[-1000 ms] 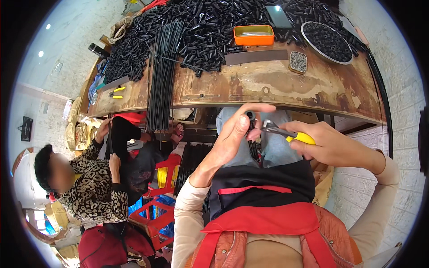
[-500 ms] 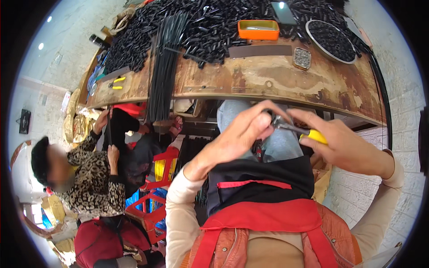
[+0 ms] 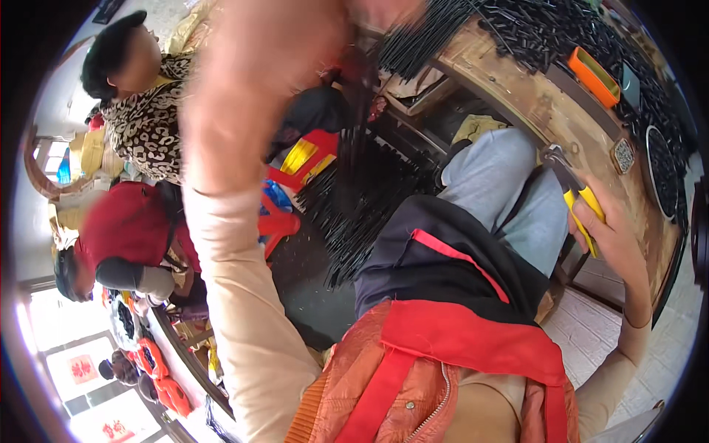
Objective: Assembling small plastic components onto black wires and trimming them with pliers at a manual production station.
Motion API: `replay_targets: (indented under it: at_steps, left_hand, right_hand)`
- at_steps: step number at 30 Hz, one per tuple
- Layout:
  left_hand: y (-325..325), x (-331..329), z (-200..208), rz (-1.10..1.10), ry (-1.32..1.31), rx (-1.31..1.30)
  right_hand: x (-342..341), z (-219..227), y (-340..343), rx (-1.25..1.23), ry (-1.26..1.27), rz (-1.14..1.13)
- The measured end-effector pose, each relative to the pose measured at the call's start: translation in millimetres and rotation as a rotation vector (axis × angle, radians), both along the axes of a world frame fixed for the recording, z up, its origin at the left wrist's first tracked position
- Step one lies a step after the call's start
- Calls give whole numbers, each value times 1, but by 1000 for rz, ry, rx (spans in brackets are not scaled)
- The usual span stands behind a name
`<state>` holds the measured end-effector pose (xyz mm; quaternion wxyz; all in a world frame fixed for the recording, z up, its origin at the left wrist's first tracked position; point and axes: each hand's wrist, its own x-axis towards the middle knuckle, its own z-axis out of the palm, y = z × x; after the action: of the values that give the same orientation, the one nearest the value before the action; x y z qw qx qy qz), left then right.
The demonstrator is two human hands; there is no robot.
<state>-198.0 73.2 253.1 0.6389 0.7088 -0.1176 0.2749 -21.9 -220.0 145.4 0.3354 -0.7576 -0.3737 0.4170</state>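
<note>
We're gripping yellow-handled pliers in our closed right hand, just beside the table edge; left hand is raised to the frame top, blurred, grip unclear, near the black rods

My left hand is raised close to the camera, badly blurred and cut off by the top edge, so I cannot tell whether its fingers are closed on anything. My right hand wraps the yellow-handled pliers, hiding most of the handles, and the tool's tip is too small to show whether it grips anything. The worktop runs out past the top and right rim, and the black rods near my left hand smear into streaks.
</note>
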Motion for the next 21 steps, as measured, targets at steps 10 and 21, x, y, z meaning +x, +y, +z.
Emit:
replay_targets:
  at_steps: [10,21]
  left_hand:
    - [-21,-47,-364,381,1026,-32]
    - [-24,-278,-714,436,2020,-405]
  right_hand:
    - [15,-27,-15,-90,107,-111]
    - [25,-95,18,-123,-20,-190]
